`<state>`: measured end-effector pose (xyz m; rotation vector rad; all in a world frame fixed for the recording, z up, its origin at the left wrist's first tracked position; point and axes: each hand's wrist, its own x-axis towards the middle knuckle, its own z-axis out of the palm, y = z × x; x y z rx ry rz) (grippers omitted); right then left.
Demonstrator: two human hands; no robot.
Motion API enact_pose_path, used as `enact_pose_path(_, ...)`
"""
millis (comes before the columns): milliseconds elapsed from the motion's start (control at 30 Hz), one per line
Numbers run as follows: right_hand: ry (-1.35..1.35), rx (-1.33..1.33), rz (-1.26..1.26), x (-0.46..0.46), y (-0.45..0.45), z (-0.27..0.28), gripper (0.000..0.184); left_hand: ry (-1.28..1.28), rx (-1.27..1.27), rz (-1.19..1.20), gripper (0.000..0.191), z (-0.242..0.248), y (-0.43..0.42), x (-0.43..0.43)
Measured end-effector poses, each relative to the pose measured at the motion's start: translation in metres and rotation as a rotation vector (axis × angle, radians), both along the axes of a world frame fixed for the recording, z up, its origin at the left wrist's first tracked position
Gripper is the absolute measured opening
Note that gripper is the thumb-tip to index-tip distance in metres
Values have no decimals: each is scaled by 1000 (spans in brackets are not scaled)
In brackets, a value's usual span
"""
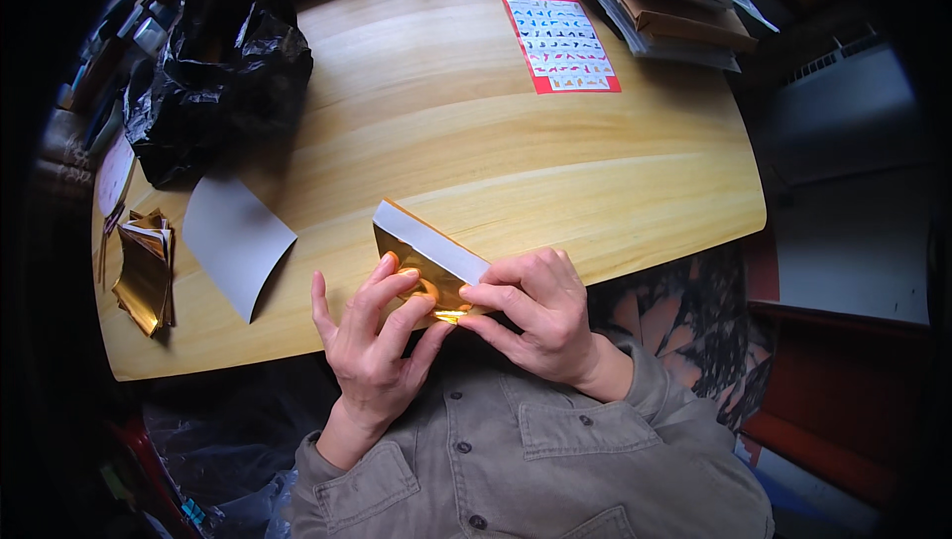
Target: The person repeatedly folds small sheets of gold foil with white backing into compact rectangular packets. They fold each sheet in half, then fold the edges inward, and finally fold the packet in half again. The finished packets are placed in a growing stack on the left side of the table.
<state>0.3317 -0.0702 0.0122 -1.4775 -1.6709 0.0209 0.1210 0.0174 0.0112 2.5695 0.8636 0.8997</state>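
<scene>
A sheet of gold foil paper [428,264] with a white strip along its upper edge is held between both hands at the front edge of the wooden table. My left hand [375,342] grips it from the left, thumb and fingertips at its lower part, the little finger raised. From the right, my right hand [543,316] pinches its lower right corner, where a narrow shiny fold shows. To the left lies a curled sheet with its white side up [236,245]. Farther left is a pile of gold foil sheets [143,271].
A crumpled black plastic bag [223,70] stands at the table's back left. A red-bordered printed chart [561,44] lies toward the back right, near stacked folders and papers [669,7]. The wooden table [461,137] has its curved front edge close to my body.
</scene>
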Motion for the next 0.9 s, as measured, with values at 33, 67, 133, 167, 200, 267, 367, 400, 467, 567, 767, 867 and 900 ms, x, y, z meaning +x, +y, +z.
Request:
enact_pose_path(33, 0, -5, 3, 1, -1, 1, 29, -2, 13, -11, 31, 0, 0, 0)
enact_pose_path(67, 5, -13, 18, 1, -1, 2, 29, -5, 26, -22, 29, 0, 0, 0)
enact_pose_path(133, 16, -45, 48, 3, -3, 4, 29, -18, 16, -10, 22, -1, 1, 1)
enact_pose_path(167, 4, -32, 44, 3, -2, 3, 28, -25, 11, -2, 19, -1, 1, 1)
enact_pose_path(200, -7, -39, 36, 3, -2, 3, 27, -26, 6, 0, 19, -1, 1, 1)
enact_pose_path(267, -11, -44, 22, 2, -2, 2, 25, -27, -4, 2, 19, 0, 2, 1)
enact_pose_path(367, 7, -42, -2, 0, 0, 1, 22, -47, -35, 25, 20, -1, 2, 3)
enact_pose_path(400, 18, -45, -14, -1, 0, 1, 21, -44, -32, 34, 20, 0, 2, 3)
enact_pose_path(467, 32, -54, -44, -3, 1, 1, 21, -29, -25, 50, 21, 0, 2, 4)
enact_pose_path(567, 35, -69, -93, -7, 2, 3, 23, 10, -19, 63, 22, 2, 3, 4)
enact_pose_path(767, 23, -116, -157, -10, 4, 6, 29, 38, 3, 95, 26, 2, 8, 9)
enact_pose_path(867, 27, -123, -163, -10, 4, 7, 30, -1, -69, 86, 28, 1, 10, 11)
enact_pose_path(900, 29, -123, -162, -10, 4, 7, 30, 0, -71, 84, 29, 1, 10, 11)
